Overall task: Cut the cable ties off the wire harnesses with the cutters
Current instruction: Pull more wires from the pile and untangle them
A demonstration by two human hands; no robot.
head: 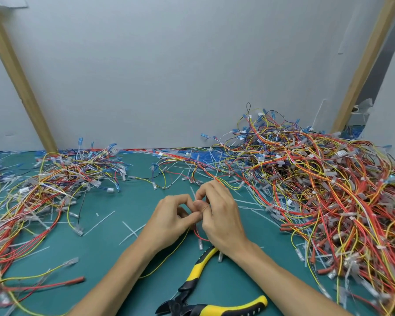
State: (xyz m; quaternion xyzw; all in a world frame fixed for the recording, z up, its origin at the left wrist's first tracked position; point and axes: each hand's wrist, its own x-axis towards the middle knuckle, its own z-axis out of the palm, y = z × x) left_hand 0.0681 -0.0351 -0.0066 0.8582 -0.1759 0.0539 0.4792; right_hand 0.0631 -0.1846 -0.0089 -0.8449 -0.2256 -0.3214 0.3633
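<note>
A big tangle of wires (317, 179) fills the right of the green mat (114, 252), probably the stock waiting to be done; a flatter heap (55, 179) lies on the left, perhaps the finished side. Between them, both hands meet over bare mat. The left hand (171, 217) and right hand (219, 213) are each pinched shut on one small harness (197, 231), its red and yellow leads trailing toward the person, and a white tie (193, 195) sticks up between the fingers, likely being worked loose. The cutters (198, 283) lie unheld, just below the right wrist, within easy reach.
</note>
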